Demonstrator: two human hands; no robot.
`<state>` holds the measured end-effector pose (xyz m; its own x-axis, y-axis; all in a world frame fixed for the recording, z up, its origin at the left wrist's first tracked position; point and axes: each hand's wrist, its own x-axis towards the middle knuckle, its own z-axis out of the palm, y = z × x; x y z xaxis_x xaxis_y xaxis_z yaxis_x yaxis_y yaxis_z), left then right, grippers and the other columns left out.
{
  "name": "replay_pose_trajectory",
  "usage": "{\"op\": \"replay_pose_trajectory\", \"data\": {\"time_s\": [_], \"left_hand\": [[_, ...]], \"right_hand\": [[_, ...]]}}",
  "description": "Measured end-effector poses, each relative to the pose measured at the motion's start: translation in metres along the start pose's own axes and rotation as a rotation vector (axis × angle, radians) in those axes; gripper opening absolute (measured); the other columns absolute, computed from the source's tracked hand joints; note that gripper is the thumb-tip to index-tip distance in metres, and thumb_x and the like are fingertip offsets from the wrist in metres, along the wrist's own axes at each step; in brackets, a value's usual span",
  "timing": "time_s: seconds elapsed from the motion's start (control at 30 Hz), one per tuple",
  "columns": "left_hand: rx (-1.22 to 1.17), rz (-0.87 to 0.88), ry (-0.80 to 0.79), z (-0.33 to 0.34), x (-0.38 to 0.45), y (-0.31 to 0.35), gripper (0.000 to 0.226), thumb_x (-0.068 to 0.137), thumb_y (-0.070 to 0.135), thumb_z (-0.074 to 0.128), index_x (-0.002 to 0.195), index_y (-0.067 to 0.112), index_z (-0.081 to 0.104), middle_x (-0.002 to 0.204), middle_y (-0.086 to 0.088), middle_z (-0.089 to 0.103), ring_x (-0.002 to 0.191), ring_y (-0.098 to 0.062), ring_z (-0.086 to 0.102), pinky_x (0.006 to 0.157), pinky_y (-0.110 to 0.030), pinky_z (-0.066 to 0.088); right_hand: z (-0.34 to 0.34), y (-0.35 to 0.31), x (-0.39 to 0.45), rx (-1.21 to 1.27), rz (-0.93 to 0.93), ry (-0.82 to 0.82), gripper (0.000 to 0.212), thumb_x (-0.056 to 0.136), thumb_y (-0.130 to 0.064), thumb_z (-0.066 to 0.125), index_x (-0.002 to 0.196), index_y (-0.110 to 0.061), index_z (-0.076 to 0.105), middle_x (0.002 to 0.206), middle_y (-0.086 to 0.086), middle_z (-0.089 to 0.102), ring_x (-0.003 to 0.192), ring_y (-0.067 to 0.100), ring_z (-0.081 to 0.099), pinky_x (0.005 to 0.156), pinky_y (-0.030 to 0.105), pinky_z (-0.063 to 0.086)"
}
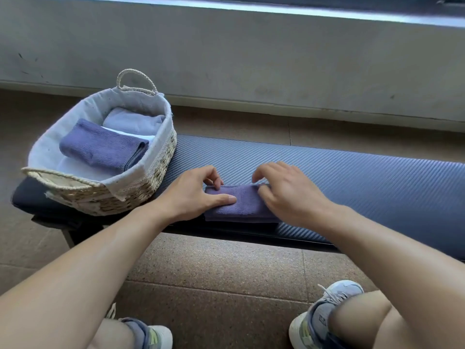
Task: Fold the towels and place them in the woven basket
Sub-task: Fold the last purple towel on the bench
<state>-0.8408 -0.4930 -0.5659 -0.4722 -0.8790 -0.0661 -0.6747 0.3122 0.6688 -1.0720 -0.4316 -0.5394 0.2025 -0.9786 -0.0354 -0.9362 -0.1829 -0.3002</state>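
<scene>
A folded purple towel [245,201] lies on the dark padded bench [352,172] near its front edge. My left hand [193,192] rests on the towel's left end, thumb laid flat across the top and fingers at its far corner. My right hand [286,190] covers the towel's right end with fingers bent over the far edge. The woven basket [156,172] stands on the bench's left end. Inside it lie a folded purple towel [100,147] and a folded pale blue towel [130,120].
A grey concrete wall [251,59] runs behind the bench. The floor [214,273] is brown speckled tile. My knees and grey sneakers [327,313] show at the bottom. The bench stretches on to the right of the towel.
</scene>
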Motion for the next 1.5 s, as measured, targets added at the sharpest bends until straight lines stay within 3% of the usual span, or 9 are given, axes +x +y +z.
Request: {"op": "replay_pose_trajectory", "data": {"time_s": [0.13,0.33,0.5,0.8,0.97,1.07,1.17,1.4,1.5], "left_hand": [[0.151,0.084,-0.08,0.005,0.0,-0.003,0.062,0.079,0.075,0.057,0.124,0.033,0.058,0.127,0.012,0.06,0.123,-0.009,0.051,0.11,-0.035,0.039],[0.239,0.107,-0.194,0.015,0.0,-0.017,0.107,0.07,0.097,0.009,0.149,0.032,0.043,0.159,0.008,0.037,0.154,-0.011,0.016,0.125,-0.042,0.017],[0.295,0.135,-0.196,0.027,-0.005,-0.027,0.089,0.083,0.086,0.01,0.156,0.038,0.026,0.167,0.01,0.019,0.155,-0.006,-0.005,0.124,-0.032,-0.006],[0.316,0.169,-0.143,0.034,-0.009,-0.033,0.078,0.091,0.076,0.013,0.159,0.038,0.016,0.168,0.014,0.01,0.153,-0.002,-0.014,0.124,-0.032,-0.011],[0.225,0.122,-0.084,0.032,-0.01,-0.03,0.074,0.096,0.071,0.016,0.156,0.032,0.03,0.165,0.013,0.024,0.154,-0.002,0.005,0.128,-0.037,0.004],[0.128,0.136,0.003,0.027,-0.013,-0.017,0.067,0.097,0.061,0.024,0.15,0.026,0.044,0.157,0.007,0.043,0.149,-0.006,0.028,0.125,-0.039,0.017],[0.148,0.137,0.012,0.023,-0.014,-0.006,0.067,0.101,0.065,0.025,0.153,0.025,0.04,0.159,0.007,0.039,0.151,-0.007,0.024,0.126,-0.031,0.012],[0.34,0.152,-0.159,0.033,-0.014,-0.009,0.084,0.09,0.074,0.019,0.161,0.028,0.017,0.168,0.011,0.014,0.154,-0.004,-0.003,0.127,-0.038,-0.003],[0.314,0.135,-0.144,0.031,-0.013,-0.007,0.08,0.088,0.074,0.03,0.154,0.029,0.03,0.159,0.008,0.033,0.152,-0.01,0.012,0.126,-0.038,0.006]], "right_hand": [[0.02,-0.018,-0.005,-0.112,-0.059,-0.017,0.054,0.107,-0.047,0.028,0.155,-0.022,0.037,0.158,-0.003,0.041,0.146,0.017,0.034,0.123,0.034,0.02],[0.041,-0.016,-0.006,-0.097,-0.009,-0.059,0.066,0.104,-0.057,0.015,0.162,-0.024,0.012,0.168,-0.003,0.019,0.156,0.016,0.011,0.127,0.034,0.005],[0.058,-0.013,-0.013,-0.151,-0.002,-0.006,0.072,0.101,-0.061,0.007,0.162,-0.024,0.01,0.168,-0.003,0.02,0.156,0.019,0.011,0.127,0.037,0.004],[0.066,-0.015,-0.013,-0.205,0.03,0.002,0.07,0.102,-0.059,0.006,0.162,-0.023,0.004,0.169,0.001,0.017,0.156,0.024,0.007,0.127,0.044,0.005],[0.054,-0.018,-0.009,-0.055,0.051,-0.034,0.072,0.1,-0.063,0.009,0.162,-0.027,0.008,0.168,-0.006,0.017,0.156,0.016,0.006,0.127,0.038,0.001],[0.041,-0.016,-0.007,0.071,0.068,0.024,0.062,0.104,-0.056,0.022,0.158,-0.027,0.027,0.156,-0.004,0.041,0.147,0.017,0.028,0.124,0.038,0.015],[0.035,-0.006,-0.005,0.12,0.149,0.071,0.058,0.104,-0.057,0.025,0.152,-0.028,0.039,0.145,-0.004,0.052,0.137,0.017,0.037,0.118,0.037,0.024],[0.044,0.003,-0.006,-0.007,0.192,-0.082,0.075,0.096,-0.07,0.019,0.159,-0.029,0.023,0.163,0.002,0.028,0.152,0.026,0.016,0.125,0.042,0.014],[0.038,0.004,-0.002,-0.007,0.195,-0.113,0.075,0.092,-0.074,0.023,0.15,-0.029,0.038,0.154,0.001,0.039,0.144,0.024,0.028,0.121,0.041,0.022]]}}
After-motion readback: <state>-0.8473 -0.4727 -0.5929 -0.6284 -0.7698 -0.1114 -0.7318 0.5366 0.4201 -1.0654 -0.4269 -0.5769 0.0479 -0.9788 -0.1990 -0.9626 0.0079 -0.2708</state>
